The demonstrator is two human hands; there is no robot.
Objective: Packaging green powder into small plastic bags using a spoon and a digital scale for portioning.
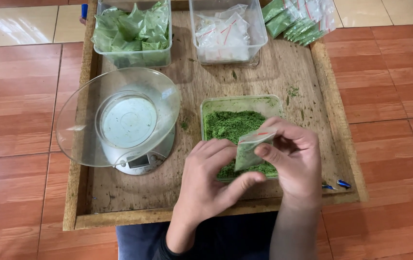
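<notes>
Nearest, both bare hands meet over a shallow clear plastic tub (pixel 210 107). Left hand (pixel 211 178) and right hand (pixel 293 161) pinch a small soft zip bag (pixel 249 151) between fingers and thumbs; both are closed on it. The bag is thin, glossy film, partly filled with green powder, a red strip along its mouth. Its long axis runs tilted, mouth up and to the right, bottom toward the left thumb.

Just beneath the grip lies the tub's fine, crumbly green powder (pixel 228 125), heaped unevenly. Everything rests on a rough, stained wooden tray (pixel 312 96) with a raised rim.

Left of the grip stands a grey scale (pixel 141 163) carrying a wide, round, clear bowl (pixel 115 115).

Beyond the grip, a clear box (pixel 226 33) holds empty bags. Left of that, another box (pixel 134 31) holds filled green bags. Far right of the grip, flat filled bags (pixel 298 21) lie fanned at the tray's corner.
</notes>
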